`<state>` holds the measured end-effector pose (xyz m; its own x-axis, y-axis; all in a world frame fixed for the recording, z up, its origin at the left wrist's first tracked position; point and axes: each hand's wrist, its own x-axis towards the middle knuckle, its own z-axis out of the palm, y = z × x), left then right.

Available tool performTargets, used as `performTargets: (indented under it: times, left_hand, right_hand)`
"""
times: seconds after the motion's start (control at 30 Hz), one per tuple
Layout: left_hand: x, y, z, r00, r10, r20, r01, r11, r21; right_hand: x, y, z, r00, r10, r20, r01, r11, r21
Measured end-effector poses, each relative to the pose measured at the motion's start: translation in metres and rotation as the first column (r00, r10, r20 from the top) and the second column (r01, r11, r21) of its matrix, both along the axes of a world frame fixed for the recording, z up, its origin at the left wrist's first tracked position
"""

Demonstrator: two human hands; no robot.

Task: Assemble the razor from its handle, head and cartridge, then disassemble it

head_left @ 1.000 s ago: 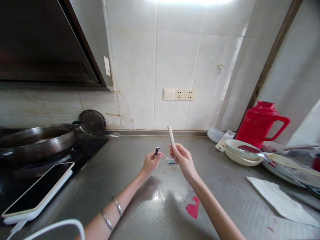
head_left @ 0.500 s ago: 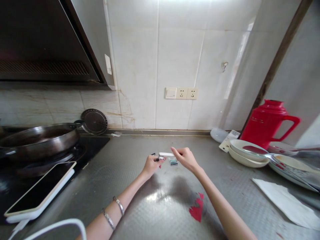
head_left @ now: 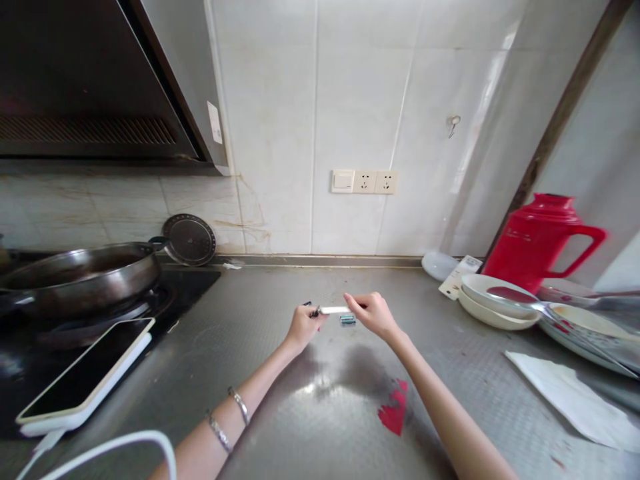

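My left hand [head_left: 303, 327] is closed around a small black object with a silvery part [head_left: 315, 312], mostly hidden by the fingers. My right hand [head_left: 373, 313] pinches the right end of a slim white stick-like piece [head_left: 334, 310] between thumb and fingers. The stick's left end meets or nearly meets the black object; I cannot tell whether they are joined. Just below the stick, a small clear pack with teal and dark strips [head_left: 347, 321] lies on the metal counter. A bit of red shows beside my left fingertips, too small to name.
A torn red scrap [head_left: 394, 413] lies near my right forearm. To the left are a phone [head_left: 87, 373] with a white cable [head_left: 115, 439] and a pan [head_left: 95, 273] on the stove. On the right stand bowls [head_left: 495, 313], a red thermos [head_left: 530, 240] and a white paper sheet [head_left: 570, 397].
The right thumb has come down onto the white stick. The stick now sits slightly further right, level with the black object in my left hand. The view has shifted a little.
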<state>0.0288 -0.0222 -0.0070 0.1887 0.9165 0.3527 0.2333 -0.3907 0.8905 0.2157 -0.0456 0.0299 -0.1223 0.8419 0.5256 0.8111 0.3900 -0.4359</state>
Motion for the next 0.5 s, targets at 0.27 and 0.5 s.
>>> performTargets:
  times: [0.27,0.5]
  left_hand:
    - [0.002,0.000,-0.003,1.000,0.009,-0.018,-0.009,1.000,0.014]
    - [0.001,-0.003,0.000,1.000,0.015,-0.014,-0.015,0.999,0.044]
  right_hand:
    - [0.000,-0.003,0.000,0.998,-0.050,-0.031,0.051,0.998,0.046]
    - [0.009,0.000,-0.003,0.996,-0.081,-0.034,0.083,0.996,0.039]
